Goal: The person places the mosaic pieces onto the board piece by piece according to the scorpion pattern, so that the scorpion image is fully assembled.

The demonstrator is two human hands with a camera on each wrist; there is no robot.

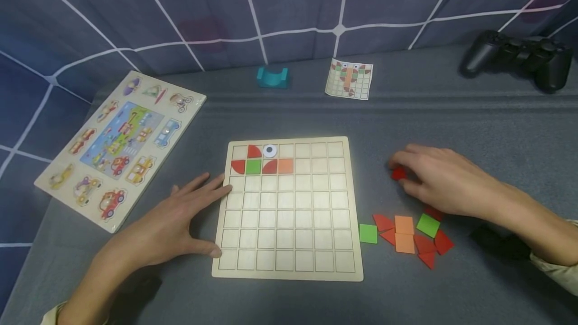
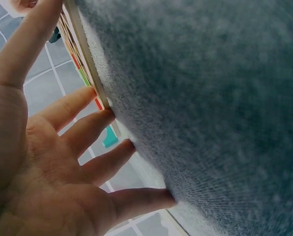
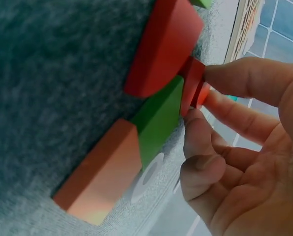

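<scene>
A wooden grid board (image 1: 284, 219) lies flat in the middle of the head view. Its upper left cells hold red quarter circles (image 1: 254, 151), a round eye piece (image 1: 270, 151), a green square (image 1: 253, 167) and an orange square (image 1: 286, 166). My left hand (image 1: 167, 224) spreads its fingers along the board's left edge, thumb and fingertips right at the rim. To the right of the board, my right hand (image 1: 444, 179) pinches a red piece (image 1: 399, 173) between thumb and fingers. In the right wrist view, a green block (image 3: 161, 120) stands beside that red piece (image 3: 201, 94).
Loose red, green and orange pieces (image 1: 404, 243) lie between the board and my right forearm. Behind the board are a teal holder (image 1: 273, 78) and a pattern card (image 1: 349, 80). A picture puzzle (image 1: 122, 139) lies at left, a black game controller (image 1: 517, 59) at back right.
</scene>
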